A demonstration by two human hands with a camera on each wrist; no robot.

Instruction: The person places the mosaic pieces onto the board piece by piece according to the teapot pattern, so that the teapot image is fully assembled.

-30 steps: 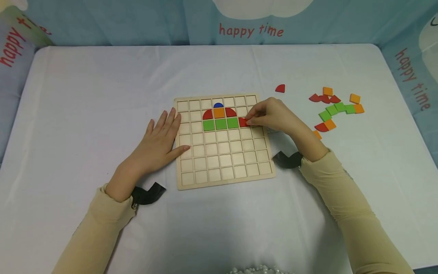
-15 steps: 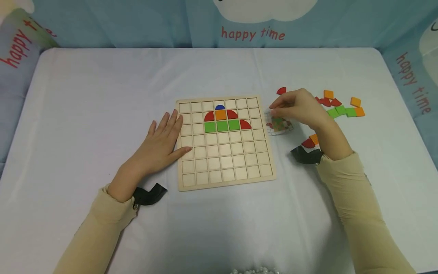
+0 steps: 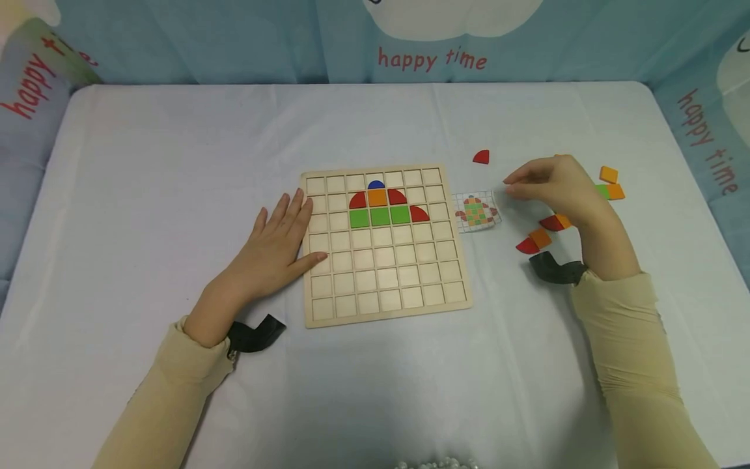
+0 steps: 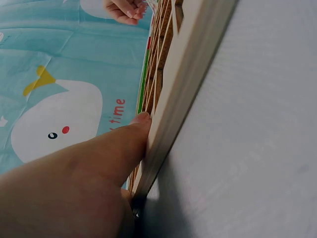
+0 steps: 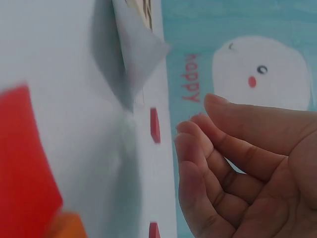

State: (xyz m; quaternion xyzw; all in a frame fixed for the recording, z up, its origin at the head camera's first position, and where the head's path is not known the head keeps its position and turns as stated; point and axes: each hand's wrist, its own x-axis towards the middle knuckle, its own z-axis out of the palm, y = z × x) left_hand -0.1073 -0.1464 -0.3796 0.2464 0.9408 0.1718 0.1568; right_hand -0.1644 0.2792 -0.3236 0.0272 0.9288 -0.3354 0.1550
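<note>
A wooden grid board (image 3: 375, 277) lies mid-table. In its upper cells sit a blue half-circle tile (image 3: 376, 185), an orange square (image 3: 377, 197), several red quarter-circles (image 3: 418, 213) and a row of green squares (image 3: 379, 216). My left hand (image 3: 266, 251) rests along the board's left edge with fingers spread; its thumb reaches over the rim in the left wrist view. My right hand (image 3: 559, 189) hovers right of the board, fingers loosely bent, thumb and fingertips apart with nothing between them in the right wrist view. It hides part of the loose tiles.
A small pattern card (image 3: 477, 212) lies against the board's right edge, its corner curled up in the right wrist view. One red quarter-circle tile (image 3: 482, 157) lies beyond it. Loose orange (image 3: 609, 174) and red tiles (image 3: 527, 245) lie around my right hand. A printed curtain (image 3: 293, 45) borders the table.
My right hand has let go of a red quarter-circle tile in the board and moved right, past the card, toward the loose tiles. The left hand has stayed on the board's edge.
</note>
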